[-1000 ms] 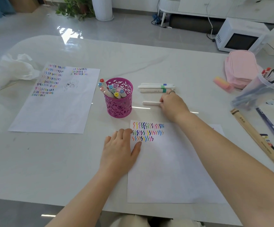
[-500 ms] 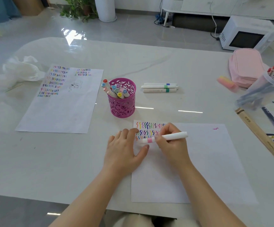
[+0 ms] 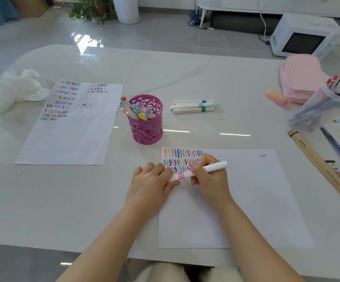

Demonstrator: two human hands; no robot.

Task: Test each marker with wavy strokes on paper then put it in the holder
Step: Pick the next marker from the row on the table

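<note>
A white marker with a pink band (image 3: 201, 170) lies almost level over the near sheet of paper (image 3: 246, 200). My right hand (image 3: 207, 176) grips its barrel. My left hand (image 3: 150, 184) rests on the sheet's left edge, thumb and fingers pinching the marker's capped left end. Rows of coloured wavy strokes (image 3: 182, 159) fill the sheet's top left corner, just behind both hands. The magenta cut-out holder (image 3: 146, 127) stands behind the sheet with several markers in it. Three white markers (image 3: 193, 106) lie side by side to the holder's right.
A second sheet covered with wavy strokes (image 3: 69, 127) lies at the left, crumpled white plastic (image 3: 16, 88) beyond it. At the right are a pink pencil case (image 3: 301, 76), a pink eraser (image 3: 277, 97), a clear box of pens (image 3: 327, 102) and a long cardboard box (image 3: 315, 161).
My right hand picked the pink-banded marker off the table behind the sheet and brought it over the paper. My left hand closed onto its capped end.
</note>
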